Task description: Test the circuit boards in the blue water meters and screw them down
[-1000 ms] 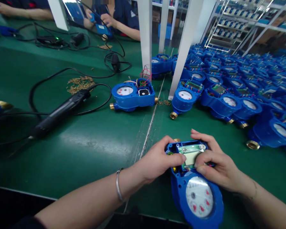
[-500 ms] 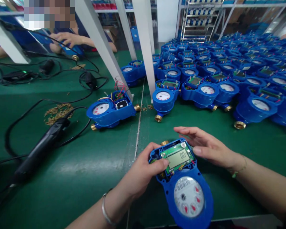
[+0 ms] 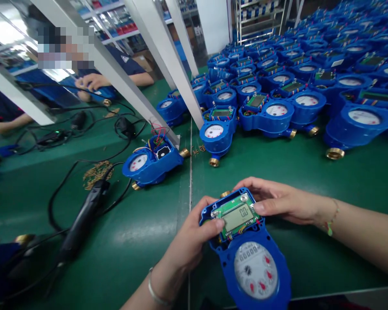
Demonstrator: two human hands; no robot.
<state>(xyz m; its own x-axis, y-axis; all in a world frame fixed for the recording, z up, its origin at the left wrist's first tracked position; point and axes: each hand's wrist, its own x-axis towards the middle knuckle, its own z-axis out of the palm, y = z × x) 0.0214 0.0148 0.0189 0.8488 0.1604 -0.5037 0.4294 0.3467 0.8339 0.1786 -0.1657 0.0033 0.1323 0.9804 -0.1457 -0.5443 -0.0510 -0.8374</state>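
Observation:
A blue water meter [image 3: 250,262] lies on the green table [image 3: 132,241] in front of me, its round white dial toward me. A green circuit board with an LCD screen [image 3: 236,214] sits in its open top compartment. My left hand [image 3: 189,243] grips the meter's left side, thumb pressed on the board's left edge. My right hand [image 3: 278,200] holds the upper right corner, fingers wrapped against the housing and board.
A black electric screwdriver [image 3: 82,221] with its cable lies to the left, beside a pile of small brass screws [image 3: 95,172]. An open meter with loose wires [image 3: 151,159] sits ahead. Many blue meters [image 3: 294,86] crowd the right. White posts [image 3: 184,73] rise ahead. Another person works at the far left.
My right hand, lifted open beside the meter half a second ago, has closed onto its upper right corner. The view has swung and tilted left.

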